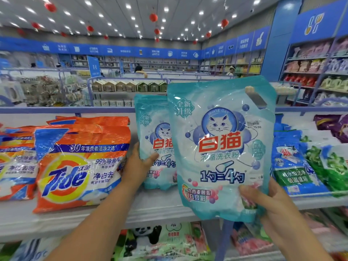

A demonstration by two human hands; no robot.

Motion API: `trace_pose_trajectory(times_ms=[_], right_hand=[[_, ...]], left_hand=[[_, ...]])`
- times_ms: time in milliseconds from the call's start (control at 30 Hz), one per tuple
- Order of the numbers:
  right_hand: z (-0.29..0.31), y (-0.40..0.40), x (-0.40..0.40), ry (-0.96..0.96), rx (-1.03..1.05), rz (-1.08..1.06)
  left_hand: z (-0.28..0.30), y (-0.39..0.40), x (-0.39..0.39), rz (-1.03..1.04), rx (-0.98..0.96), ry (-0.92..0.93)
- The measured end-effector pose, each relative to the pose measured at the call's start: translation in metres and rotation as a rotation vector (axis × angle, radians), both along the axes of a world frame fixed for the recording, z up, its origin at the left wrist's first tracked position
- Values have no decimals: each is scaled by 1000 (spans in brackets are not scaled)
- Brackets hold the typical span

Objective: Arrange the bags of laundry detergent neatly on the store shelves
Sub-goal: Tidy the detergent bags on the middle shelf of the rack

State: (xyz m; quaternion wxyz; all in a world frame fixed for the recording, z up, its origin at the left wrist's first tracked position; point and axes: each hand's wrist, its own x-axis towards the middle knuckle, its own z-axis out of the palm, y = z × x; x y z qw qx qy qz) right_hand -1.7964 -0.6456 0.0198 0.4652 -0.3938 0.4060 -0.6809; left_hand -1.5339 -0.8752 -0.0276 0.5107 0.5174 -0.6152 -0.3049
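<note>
a pale teal cat-print detergent pouch (222,147) hung before the white shelf (150,210), overlapping a matching standing pouch (154,140) behind it; orange tide bags (81,162) lay left, blue-and-green bags (293,166) right.

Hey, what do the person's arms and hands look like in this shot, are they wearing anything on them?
Both forearms are bare all the way to the bottom edge of the picture: no sleeves or cuffs show. The left hand and right hand wear no gloves, and no watch, bracelet or ring is visible. The nails look short and unpainted.
</note>
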Motion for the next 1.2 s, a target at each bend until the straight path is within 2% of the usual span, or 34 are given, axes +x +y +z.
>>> trace_pose_trajectory(times_ms=[100,200,300,400,500,567,600,667,733,1000,1200], right_hand=[[-10,-15,14,46,3,24],[-19,-35,27,62,7,59],[-27,-56,43,84,4,99],[-37,-76,54,99,13,120],[-46,-94,62,130,35,147],[-52,-108,64,185,72,159],[-54,-114,64,272,92,168],[-55,-125,63,493,147,188],[-53,-129,65,609,187,195],[-62,-142,69,773,177,205],[-61,-128,74,824,219,143]], left_hand=[[4,7,0,39,74,-65],[13,27,1,102,96,24],[25,60,7,140,6,129],[27,89,14,-11,-85,216],[18,91,26,-223,7,241],[9,89,31,-337,107,152],[3,88,34,-351,134,114],[-6,86,39,-265,156,78],[-10,85,42,-221,134,65],[-14,79,43,-164,20,-182],[-16,76,48,-180,102,-235]])
